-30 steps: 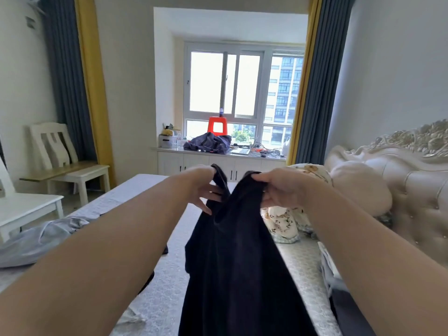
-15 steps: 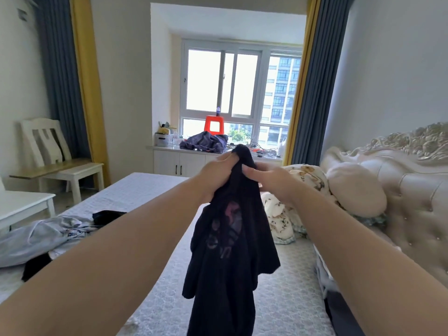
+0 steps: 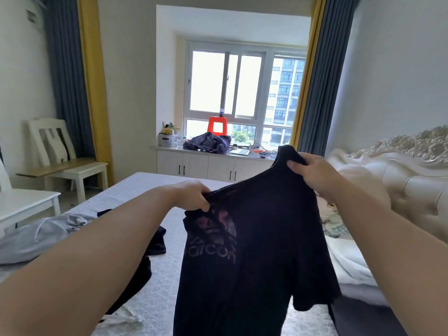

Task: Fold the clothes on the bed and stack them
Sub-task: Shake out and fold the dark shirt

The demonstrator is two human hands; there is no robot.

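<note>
A black T-shirt (image 3: 261,251) with a faded pink logo hangs in front of me above the bed (image 3: 167,275). My left hand (image 3: 192,195) pinches its top edge at the left. Higher and to the right, my right hand (image 3: 312,172) grips the other end of that edge. The shirt is spread between them and tilts up to the right. A grey garment (image 3: 41,235) lies crumpled at the bed's left side, and another dark garment (image 3: 152,248) lies under my left forearm.
White chairs (image 3: 60,161) stand left of the bed. A cream tufted headboard (image 3: 400,185) and patterned pillows (image 3: 332,221) are at the right. White bedding (image 3: 349,263) lies beside the shirt. A white cabinet (image 3: 208,166) under the window holds clutter.
My hands have moved apart, the right one rising to the right, and the bunched shirt has opened out so its logo shows. The camera view has tilted upward.
</note>
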